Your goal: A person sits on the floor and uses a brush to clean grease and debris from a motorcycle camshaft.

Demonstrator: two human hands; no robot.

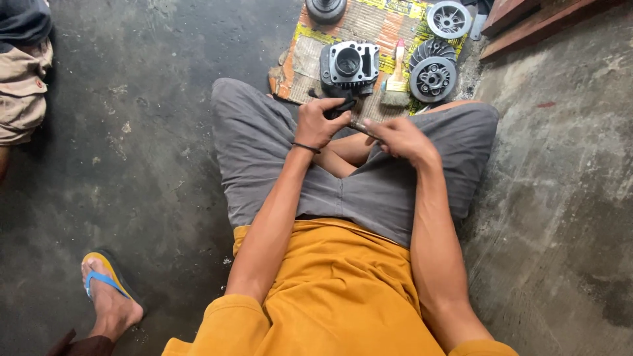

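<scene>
I sit cross-legged on a concrete floor in grey shorts and a mustard shirt. My left hand [320, 122] is closed around a small dark part [342, 105] over my lap. My right hand [401, 138] grips a thin metal tool [364, 126] whose tip reaches toward that dark part. Both hands meet just in front of a grey engine cylinder block [349, 64] that stands on a flattened cardboard sheet [302, 58].
On the cardboard lie a paintbrush [397, 82], a round finned clutch part [433, 78], a light metal wheel-shaped part [450, 19] and another round part [326, 8]. Another person's sandalled foot [107, 298] is at lower left; folded cloth [23, 72] at upper left. Wooden boards [527, 23] lie upper right.
</scene>
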